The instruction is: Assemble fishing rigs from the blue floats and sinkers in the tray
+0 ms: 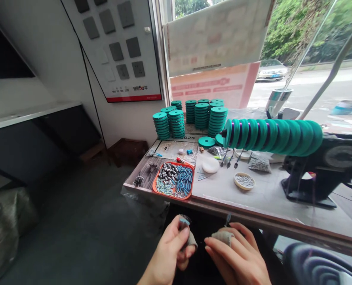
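My left hand (176, 243), low in the middle, is closed on a small bundle of dark pieces (185, 219) with light blue parts. What they are exactly is too small to tell. Beside it, my right hand (239, 251) has its fingers bent together, with a small blue-grey piece (228, 218) sticking up from them. Grey cloth finger covers (222, 237) show on both hands. Just beyond, at the table edge, an orange tray (155, 186) holds silvery cylinders (169, 173), dark blue tubes (184, 180) and thin pale blue-green pieces (164, 187).
Several stacks of green spools (176, 123) stand at the back. A row of green discs (271, 136) sits on a spindle on a black machine (315, 170) at right. A round dish (244, 181) of small grey pieces and a white lid (210, 165) lie on the table (217, 190).
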A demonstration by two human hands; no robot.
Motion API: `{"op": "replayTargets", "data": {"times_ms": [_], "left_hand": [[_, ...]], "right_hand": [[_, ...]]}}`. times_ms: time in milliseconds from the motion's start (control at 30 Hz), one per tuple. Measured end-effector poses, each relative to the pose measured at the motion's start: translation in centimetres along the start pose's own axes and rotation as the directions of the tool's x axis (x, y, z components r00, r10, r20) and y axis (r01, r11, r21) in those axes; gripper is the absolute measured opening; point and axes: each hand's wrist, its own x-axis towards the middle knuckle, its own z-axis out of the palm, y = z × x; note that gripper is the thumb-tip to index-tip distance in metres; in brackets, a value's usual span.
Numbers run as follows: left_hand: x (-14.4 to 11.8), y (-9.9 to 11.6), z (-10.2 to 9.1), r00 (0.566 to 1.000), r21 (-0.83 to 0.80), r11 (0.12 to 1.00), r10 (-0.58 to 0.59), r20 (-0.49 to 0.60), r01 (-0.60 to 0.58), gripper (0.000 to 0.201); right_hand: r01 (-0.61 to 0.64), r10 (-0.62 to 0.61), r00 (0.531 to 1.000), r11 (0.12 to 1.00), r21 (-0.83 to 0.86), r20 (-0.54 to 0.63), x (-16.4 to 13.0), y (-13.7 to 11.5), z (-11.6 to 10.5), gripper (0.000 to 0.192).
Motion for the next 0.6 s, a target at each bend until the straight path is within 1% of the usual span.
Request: {"op": "replayTargets", "data": {"times_ms": [100, 333, 433, 600], "left_hand": [[0.3, -0.5, 0.0, 1.000, -0.028, 1.000, -0.010, -0.006, 0.009, 0.025], [0.7, -1.6, 0.0, 0.995, 0.007, 0.998, 0.066, -0.081, -0.066, 0.027], [0.7, -1.6, 0.1, 0.990, 0.055, 0.995, 0.088, -0.106, -0.082, 0.028], [0.4, -1.4, 0.4, 0.989, 0.105, 0.991, 0.094, -0.110, -0.082, 0.029]], "right_hand": [[-0.018, 0.018, 1.000, 1.000, -0.024, -0.012, -0.2, -0.1, 0.2, 0.012], [-0.040, 0.038, 0.998, 0.999, -0.038, -0.048, -0.5, -0.4, 0.6, 0.013], [-0.044, 0.041, 0.997, 0.998, -0.049, -0.059, -0.5, -0.4, 0.7, 0.014], [-0.048, 0.044, 0.997, 0.997, -0.062, -0.067, -0.4, -0.4, 0.9, 0.015]]}}
